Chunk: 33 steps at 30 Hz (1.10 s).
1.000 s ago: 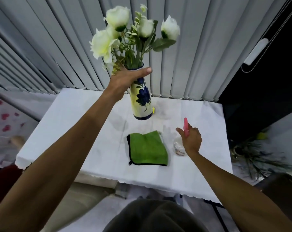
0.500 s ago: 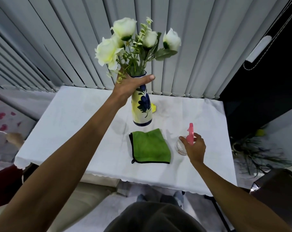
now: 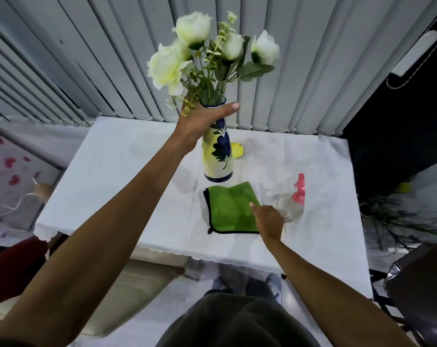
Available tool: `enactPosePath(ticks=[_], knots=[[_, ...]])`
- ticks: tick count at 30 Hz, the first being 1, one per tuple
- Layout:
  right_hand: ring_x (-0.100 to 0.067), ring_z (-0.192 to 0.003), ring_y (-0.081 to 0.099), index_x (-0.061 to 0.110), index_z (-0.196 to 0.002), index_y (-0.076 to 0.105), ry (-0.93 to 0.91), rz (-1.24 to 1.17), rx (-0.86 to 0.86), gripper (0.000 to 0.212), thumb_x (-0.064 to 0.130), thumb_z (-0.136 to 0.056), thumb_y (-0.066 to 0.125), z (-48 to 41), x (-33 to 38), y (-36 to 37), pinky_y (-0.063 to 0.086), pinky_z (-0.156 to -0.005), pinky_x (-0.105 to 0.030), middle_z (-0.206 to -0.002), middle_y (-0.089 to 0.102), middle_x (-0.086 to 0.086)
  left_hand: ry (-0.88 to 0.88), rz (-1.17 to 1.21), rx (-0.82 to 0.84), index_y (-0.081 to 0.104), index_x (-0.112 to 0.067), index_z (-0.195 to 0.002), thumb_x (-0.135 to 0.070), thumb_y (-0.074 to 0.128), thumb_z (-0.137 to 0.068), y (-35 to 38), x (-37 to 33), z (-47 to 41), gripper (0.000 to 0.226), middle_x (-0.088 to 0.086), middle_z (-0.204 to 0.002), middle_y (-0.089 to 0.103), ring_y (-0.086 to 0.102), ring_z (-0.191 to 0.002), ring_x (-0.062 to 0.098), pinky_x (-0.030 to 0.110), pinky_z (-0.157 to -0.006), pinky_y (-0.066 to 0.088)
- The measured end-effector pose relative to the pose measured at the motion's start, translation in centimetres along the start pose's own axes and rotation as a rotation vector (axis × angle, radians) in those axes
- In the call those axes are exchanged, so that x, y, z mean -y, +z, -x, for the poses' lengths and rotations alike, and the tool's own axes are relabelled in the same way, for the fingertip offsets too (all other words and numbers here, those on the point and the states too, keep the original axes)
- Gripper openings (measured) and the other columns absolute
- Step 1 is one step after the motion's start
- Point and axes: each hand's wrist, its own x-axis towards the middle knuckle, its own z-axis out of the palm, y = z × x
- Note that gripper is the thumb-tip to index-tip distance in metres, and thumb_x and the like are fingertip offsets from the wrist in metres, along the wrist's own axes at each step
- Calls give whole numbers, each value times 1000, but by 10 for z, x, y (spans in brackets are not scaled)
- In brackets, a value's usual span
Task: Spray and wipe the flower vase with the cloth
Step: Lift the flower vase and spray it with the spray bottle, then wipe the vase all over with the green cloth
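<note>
Fingers [image 3: 228, 108] of left hand [image 3: 199, 121] clasp vase [image 3: 218, 156] neck.

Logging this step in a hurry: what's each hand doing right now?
Left hand: closed around the neck of the flower vase, holding it.
Right hand: open, a finger touching the green cloth, holding nothing.
</note>
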Motion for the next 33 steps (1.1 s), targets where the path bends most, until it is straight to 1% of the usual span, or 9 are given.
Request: enactPosePath(ticks=[1,3,6,13,18,22,24,27,33], knots=[[-25,-73,58,5,-77,64,-68,-23,39,45,46,-96,66,-3,5,2,46,-75,-38,-73,64,-9,6,-5,1,70,-29,-112,-54,92,-52,-1,1,0,69,-14,-105,75,70,-96,0,20,-85,54],[-38,-99,65,-5,-105,69,-129,23,110,39,33,-101,63,-12,13,5,46,-91,-45,-102,71,-26,12,-21,0,69,-24,-117,-53,91,-55,-5,3,0,72,-10,-108,75,70,-100,4,22,-88,54],[-43,-135,52,-13,-139,50,-115,184,186,48,23,-108,52,-31,23,9,37,-111,-42,-139,58,-32,2,-38,-9,67,-22,-122,-52,91,-58,-10,8,0,75,-8,-114,74,69,-107,9,30,-97,55],[-45,-136,46,-4,-145,41,-86,527,290,56,36,-107,50,-58,31,14,41,-110,-50,-143,47,-31,-2,-50,-48,69,-26,-118,-53,91,-57,-17,7,8,71,-11,-111,75,69,-106,7,35,-101,54],[-43,-137,45,-3,-144,39,17,519,307,67,38,-99,66,-64,32,21,43,-111,-49,-146,45,-29,-5,-58,-45,67,-23,-122,-54,91,-57,-24,4,13,76,-9,-114,74,69,-109,10,37,-102,54],[-39,-131,55,-3,-140,40,111,343,326,70,26,-90,79,-63,34,25,49,-106,-44,-140,56,-23,0,-71,-36,66,-19,-124,-53,90,-59,-27,1,17,78,-3,-118,73,67,-113,15,41,-105,52],[-38,-124,61,-5,-133,52,184,247,356,61,18,-86,83,-63,36,26,52,-103,-45,-133,63,-23,-2,-69,-33,66,-18,-123,-53,90,-59,-28,0,20,77,-3,-116,74,68,-112,16,42,-105,52],[-40,-114,68,-7,-125,64,280,79,437,44,10,-86,78,-58,42,26,56,-100,-51,-124,69,-26,-5,-57,-40,66,-20,-123,-53,91,-59,-30,-2,23,76,-5,-116,74,68,-111,15,41,-104,53],[-41,-110,69,-1,-125,66,340,-325,501,31,12,-97,64,-43,61,15,54,-101,-54,-126,69,-27,14,-22,-49,69,-26,-115,-56,91,-55,-34,-7,25,71,-10,-110,75,70,-106,11,37,-100,55]])
